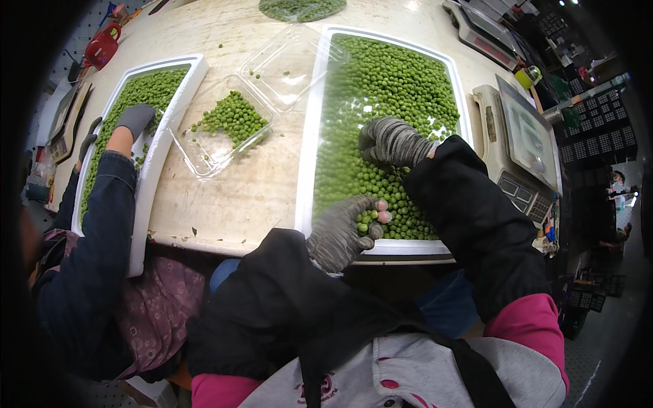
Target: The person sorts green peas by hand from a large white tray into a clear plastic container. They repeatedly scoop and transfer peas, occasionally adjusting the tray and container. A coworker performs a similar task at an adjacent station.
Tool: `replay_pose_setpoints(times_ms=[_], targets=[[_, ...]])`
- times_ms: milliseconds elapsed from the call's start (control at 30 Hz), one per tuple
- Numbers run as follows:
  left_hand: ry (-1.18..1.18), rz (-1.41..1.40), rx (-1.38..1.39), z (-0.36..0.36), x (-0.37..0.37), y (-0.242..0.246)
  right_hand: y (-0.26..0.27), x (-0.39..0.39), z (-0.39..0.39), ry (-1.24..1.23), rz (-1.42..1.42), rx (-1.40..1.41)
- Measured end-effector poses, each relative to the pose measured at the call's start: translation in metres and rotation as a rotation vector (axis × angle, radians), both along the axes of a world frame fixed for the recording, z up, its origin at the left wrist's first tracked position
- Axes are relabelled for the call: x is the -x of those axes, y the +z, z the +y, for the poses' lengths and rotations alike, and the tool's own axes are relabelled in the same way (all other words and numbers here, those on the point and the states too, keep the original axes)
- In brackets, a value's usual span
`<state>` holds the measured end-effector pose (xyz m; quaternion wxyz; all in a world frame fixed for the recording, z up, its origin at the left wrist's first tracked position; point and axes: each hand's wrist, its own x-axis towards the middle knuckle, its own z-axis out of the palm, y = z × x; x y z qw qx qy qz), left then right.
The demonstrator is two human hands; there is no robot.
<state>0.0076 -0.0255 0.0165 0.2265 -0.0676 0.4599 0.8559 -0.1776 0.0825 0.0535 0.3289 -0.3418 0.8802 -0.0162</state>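
Before me a white foam tray (307, 168) holds a broad layer of shelled green peas (403, 66). My left hand (341, 229), in a grey knit glove with bare thumb and finger tips, curls around a few peas (366, 219) at the tray's near left corner. Over the middle of the same tray is my right hand (393, 142), gloved in striped grey knit. Its fingers are bent down against the peas, and what they hold is hidden. Left of the tray lies an open clear plastic clamshell box (191, 163) with a small heap of peas (237, 120) in it.
A co-worker's gloved hand (135, 121) reaches into another foam tray (176, 109) of peas at left. Weighing scales (530, 137) stand right of my tray, with another scale (484, 38) behind. A bag of peas (302, 7) lies at the back, a red container (103, 46) far left.
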Motion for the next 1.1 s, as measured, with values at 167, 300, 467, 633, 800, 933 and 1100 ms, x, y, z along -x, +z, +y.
replay_pose_setpoints(times_ms=[167, 300, 467, 633, 800, 933, 1100], targets=[[0.002, -0.055, -0.118, 0.000, 0.004, 0.002, 0.001, 0.000, 0.010, -0.001, -0.084, 0.035], [0.168, -0.306, -0.448, -0.001, 0.009, 0.004, 0.015, -0.002, 0.024, 0.140, -0.424, 0.470], [0.030, -0.358, -0.663, -0.007, 0.012, 0.003, 0.002, 0.024, -0.004, -0.098, 0.282, 0.479], [0.027, -0.184, -0.367, -0.004, 0.003, 0.007, -0.040, 0.043, -0.030, 0.020, 0.454, 0.233], [0.006, -0.074, -0.313, -0.004, 0.001, 0.007, -0.036, 0.014, 0.005, 0.268, 0.332, 0.299], [-0.012, -0.096, -0.313, 0.000, -0.001, 0.005, 0.013, 0.008, 0.038, 0.386, -0.060, 0.358], [-0.017, -0.012, -0.030, 0.002, -0.003, 0.004, 0.027, 0.032, 0.034, -0.085, 0.046, 0.391]])
